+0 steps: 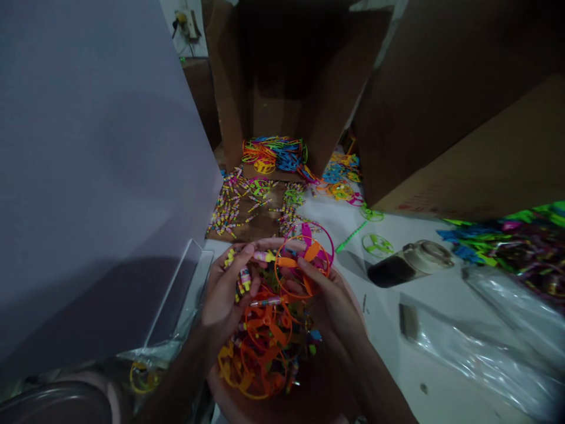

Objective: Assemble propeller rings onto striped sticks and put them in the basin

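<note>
Your left hand [226,292] and right hand [330,303] work above a pink plastic basin [220,388] of orange ring propellers [265,353]: the right grips one orange propeller [303,265], the left clasps a striped plastic stick [265,256], lying crosswise, its tip nearer the right hand.

At lower centre, the left hand [227,288] grips a striped plastic stick [265,256] while the right hand [331,300] holds an orange propeller ring [304,265] above a heap of orange rings [265,359] in a pink basin [309,406]. More coloured rings [274,156] lie at upper centre, between cardboard boxes [463,118].
</note>
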`<state>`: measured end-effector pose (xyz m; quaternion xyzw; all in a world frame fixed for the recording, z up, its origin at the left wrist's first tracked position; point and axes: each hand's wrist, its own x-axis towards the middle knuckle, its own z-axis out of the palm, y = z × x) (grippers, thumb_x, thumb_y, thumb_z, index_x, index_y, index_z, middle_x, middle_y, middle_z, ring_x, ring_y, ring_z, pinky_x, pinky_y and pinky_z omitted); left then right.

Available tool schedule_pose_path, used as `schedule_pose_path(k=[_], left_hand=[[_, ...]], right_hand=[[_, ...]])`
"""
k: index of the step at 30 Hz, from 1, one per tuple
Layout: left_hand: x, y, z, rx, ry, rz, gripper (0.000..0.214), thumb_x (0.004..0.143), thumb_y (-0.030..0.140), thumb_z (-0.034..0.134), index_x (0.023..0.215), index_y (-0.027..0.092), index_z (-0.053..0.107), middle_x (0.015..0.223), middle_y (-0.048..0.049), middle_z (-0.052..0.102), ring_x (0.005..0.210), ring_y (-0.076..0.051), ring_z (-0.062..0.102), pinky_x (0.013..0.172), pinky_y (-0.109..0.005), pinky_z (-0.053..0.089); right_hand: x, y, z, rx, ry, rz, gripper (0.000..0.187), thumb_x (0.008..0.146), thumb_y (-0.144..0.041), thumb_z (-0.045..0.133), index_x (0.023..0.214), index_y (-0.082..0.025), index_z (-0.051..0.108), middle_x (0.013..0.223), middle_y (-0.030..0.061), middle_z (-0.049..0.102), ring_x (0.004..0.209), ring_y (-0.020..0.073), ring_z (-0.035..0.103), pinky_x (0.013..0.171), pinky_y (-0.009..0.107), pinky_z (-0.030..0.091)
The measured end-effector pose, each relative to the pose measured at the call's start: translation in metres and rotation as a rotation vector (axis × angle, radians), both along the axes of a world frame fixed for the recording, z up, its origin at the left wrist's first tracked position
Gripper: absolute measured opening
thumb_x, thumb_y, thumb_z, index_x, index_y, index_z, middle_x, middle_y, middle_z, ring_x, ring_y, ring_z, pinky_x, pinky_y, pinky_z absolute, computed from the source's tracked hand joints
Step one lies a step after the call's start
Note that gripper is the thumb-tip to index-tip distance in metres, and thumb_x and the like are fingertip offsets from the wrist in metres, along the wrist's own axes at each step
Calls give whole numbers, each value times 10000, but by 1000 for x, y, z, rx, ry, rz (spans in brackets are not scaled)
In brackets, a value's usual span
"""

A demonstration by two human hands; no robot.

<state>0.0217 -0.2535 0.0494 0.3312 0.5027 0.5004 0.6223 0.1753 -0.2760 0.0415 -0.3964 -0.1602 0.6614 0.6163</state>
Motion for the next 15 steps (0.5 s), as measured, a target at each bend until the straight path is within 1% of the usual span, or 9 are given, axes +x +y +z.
schedule_pose_path(k=[2,5,8,11,13,15], left_hand=[[1,1,-1,65,1,28,255,866,446,693,936,221,595,712,61,642,417,-38,469,385,-152,309],[2,1,-2,136,26,33,284,845,439,728,926,200,597,659,59,653,388,-38,479,387,-147,339],[2,-1,-4,172,41,43,293,831,433,751,927,194,612,631,51,668,384,-54,499,372,-146,348],[2,-2,-6,202,37,52,268,836,418,751,916,198,620,629,49,675,386,-57,504,366,-144,358],[2,-2,-6,213,32,64,258,829,407,760,896,198,623,614,55,663,394,-56,506,381,-142,381],[2,-2,-6,205,31,81,258,817,404,769,886,203,623,605,62,650,397,-56,508,384,-142,383]], right_hand=[[-1,-1,0,-10,20,-11,355,740,-247,861,1066,-165,747,871,58,798,718,200,764,678,285,643],[-4,-2,1,-9,39,-2,412,737,-251,862,1123,-186,732,899,55,797,734,206,764,684,295,641],[-6,-3,1,15,28,7,428,743,-247,859,1148,-203,726,922,51,794,767,207,762,686,284,634],[-8,-4,0,21,9,12,401,731,-234,870,1109,-200,742,880,38,789,750,190,749,706,279,629],[-8,-5,0,27,15,10,397,726,-245,874,1099,-207,747,896,37,790,766,196,745,729,303,631],[-9,-6,-1,28,26,15,409,733,-280,869,1117,-216,745,939,49,793,805,223,750,740,340,634]])
